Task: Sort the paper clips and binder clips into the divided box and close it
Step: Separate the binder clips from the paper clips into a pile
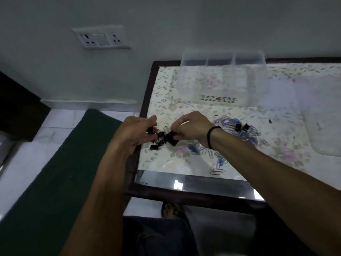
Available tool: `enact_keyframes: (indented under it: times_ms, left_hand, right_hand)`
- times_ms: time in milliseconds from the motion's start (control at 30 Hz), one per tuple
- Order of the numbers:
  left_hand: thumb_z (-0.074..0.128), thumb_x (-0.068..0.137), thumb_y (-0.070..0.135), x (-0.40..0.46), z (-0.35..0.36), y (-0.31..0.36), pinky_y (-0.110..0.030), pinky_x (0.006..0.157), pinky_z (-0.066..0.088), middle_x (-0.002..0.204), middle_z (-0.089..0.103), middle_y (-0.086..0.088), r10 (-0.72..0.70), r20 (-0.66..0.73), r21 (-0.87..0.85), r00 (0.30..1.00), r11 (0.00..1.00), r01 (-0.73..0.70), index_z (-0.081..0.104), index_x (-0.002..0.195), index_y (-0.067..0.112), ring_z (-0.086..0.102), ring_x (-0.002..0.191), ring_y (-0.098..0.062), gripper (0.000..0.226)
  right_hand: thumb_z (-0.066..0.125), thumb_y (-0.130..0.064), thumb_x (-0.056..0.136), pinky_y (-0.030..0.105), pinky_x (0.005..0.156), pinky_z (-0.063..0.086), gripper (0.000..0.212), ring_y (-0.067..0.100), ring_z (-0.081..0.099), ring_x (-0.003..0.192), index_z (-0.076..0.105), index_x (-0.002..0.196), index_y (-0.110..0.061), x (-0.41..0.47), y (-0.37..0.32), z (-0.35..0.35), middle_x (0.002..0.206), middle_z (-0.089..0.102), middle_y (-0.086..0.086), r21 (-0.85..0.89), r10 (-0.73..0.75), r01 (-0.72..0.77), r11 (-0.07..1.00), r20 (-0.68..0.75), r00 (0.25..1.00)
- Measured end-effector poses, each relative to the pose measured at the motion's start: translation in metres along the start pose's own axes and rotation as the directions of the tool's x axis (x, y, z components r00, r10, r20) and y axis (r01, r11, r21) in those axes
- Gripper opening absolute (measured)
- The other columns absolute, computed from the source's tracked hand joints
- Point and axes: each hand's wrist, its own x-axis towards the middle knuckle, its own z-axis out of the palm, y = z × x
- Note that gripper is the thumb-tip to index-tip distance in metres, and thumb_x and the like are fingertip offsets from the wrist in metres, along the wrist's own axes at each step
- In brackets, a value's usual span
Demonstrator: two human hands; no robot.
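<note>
Binder clips (162, 138) bunched between both hands: left hand (136, 130) pinches one, right hand (191, 129) grips another.

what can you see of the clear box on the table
The box is clear plastic, open on top, with two inner walls splitting it into three compartments that look empty. It stands upright at the far edge of the table, near the wall, apart from both hands and the clips. Its look is blurred.

One wide-angle view looks from the person's head, forward and steeply down over both forearms onto the tabletop (184, 163). It sits close above. The wall (166, 24) fills the top, the floor (60, 119) the left.
</note>
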Motion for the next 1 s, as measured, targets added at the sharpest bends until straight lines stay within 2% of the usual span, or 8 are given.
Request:
enact_keyframes:
  times_ms: [267,467,567,667,733,833,900,1000]
  left_hand:
    - [0.058,0.093,0.058,0.011,-0.003,-0.004,-0.031,0.085,0.061,0.100,0.073,-0.010,0.000,0.012,0.194,1.000,0.981,-0.002,0.069,0.112,0.002,0.073,0.090,-0.021,0.060]
    - [0.060,0.090,0.058,0.006,0.015,0.006,-0.041,0.083,0.063,0.098,0.075,-0.010,0.133,-0.030,0.350,0.991,0.930,-0.114,0.072,0.108,0.002,0.074,0.085,-0.025,0.059]
    - [0.062,0.090,0.054,0.002,0.044,0.014,-0.045,0.081,0.063,0.098,0.076,-0.014,0.241,0.030,0.387,0.970,0.892,-0.233,0.071,0.104,-0.002,0.075,0.085,-0.029,0.059]
    - [0.064,0.090,0.048,0.002,0.072,0.017,-0.037,0.064,0.058,0.099,0.073,-0.020,0.287,0.110,0.392,0.952,0.867,-0.307,0.069,0.096,-0.005,0.069,0.070,-0.029,0.054]
    - [0.065,0.091,0.044,0.003,0.090,0.016,-0.033,0.066,0.057,0.101,0.072,-0.023,0.331,0.139,0.447,0.933,0.820,-0.357,0.073,0.091,-0.001,0.071,0.073,-0.026,0.046]
    - [0.065,0.093,0.033,0.003,0.109,0.011,-0.017,0.063,0.051,0.094,0.074,-0.021,0.419,0.178,0.551,0.890,0.707,-0.443,0.074,0.090,-0.003,0.073,0.082,-0.024,0.038]
    - [0.063,0.094,0.029,0.003,0.122,0.009,-0.020,0.071,0.053,0.094,0.077,-0.013,0.460,0.261,0.612,0.849,0.601,-0.514,0.078,0.092,0.004,0.073,0.090,-0.024,0.029]
    - [0.063,0.095,0.026,0.006,0.148,0.008,-0.033,0.090,0.055,0.109,0.076,-0.005,0.492,0.377,0.681,0.785,0.427,-0.594,0.076,0.111,0.017,0.070,0.102,-0.022,0.022]
  right_hand:
    - [0.075,-0.008,0.085,0.033,0.080,0.062,0.021,0.028,0.076,0.086,0.072,0.104,-0.002,-0.002,0.009,0.009,0.097,0.076,0.019,-0.014,-0.009,0.010,1.000,0.072,0.997]
    - [0.075,-0.015,0.084,0.029,0.072,0.063,0.007,0.018,0.077,0.070,0.077,0.090,-0.012,-0.013,0.001,0.000,0.079,0.078,0.009,-0.318,-0.116,0.116,0.941,0.020,0.993]
    - [0.074,-0.023,0.083,0.024,0.072,0.059,0.005,0.010,0.073,0.067,0.078,0.084,-0.019,-0.019,-0.002,-0.014,0.075,0.077,0.001,-0.596,-0.294,0.237,0.767,0.003,0.956]
    - [0.069,-0.020,0.086,0.027,0.077,0.055,0.008,0.016,0.068,0.076,0.077,0.085,-0.020,-0.023,-0.003,-0.039,0.083,0.076,0.002,-0.803,-0.399,0.251,0.541,0.018,0.917]
    - [0.067,-0.016,0.086,0.031,0.081,0.055,0.011,0.022,0.068,0.083,0.078,0.084,-0.018,-0.024,-0.001,-0.067,0.087,0.076,0.005,-0.872,-0.438,0.194,0.449,-0.026,0.899]
    - [0.066,-0.011,0.088,0.033,0.080,0.058,0.014,0.027,0.070,0.084,0.079,0.088,-0.013,-0.024,0.007,-0.110,0.090,0.076,0.012,-0.903,-0.453,0.097,0.418,-0.115,0.884]
    - [0.067,-0.006,0.086,0.036,0.082,0.058,0.017,0.030,0.068,0.093,0.077,0.097,-0.014,-0.025,0.016,-0.135,0.101,0.074,0.013,-0.917,-0.414,0.033,0.398,-0.148,0.898]
    - [0.066,-0.003,0.084,0.038,0.080,0.051,0.035,0.033,0.062,0.100,0.069,0.115,-0.018,-0.027,0.035,-0.155,0.112,0.065,0.014,-0.952,-0.351,0.064,0.300,-0.048,0.935]
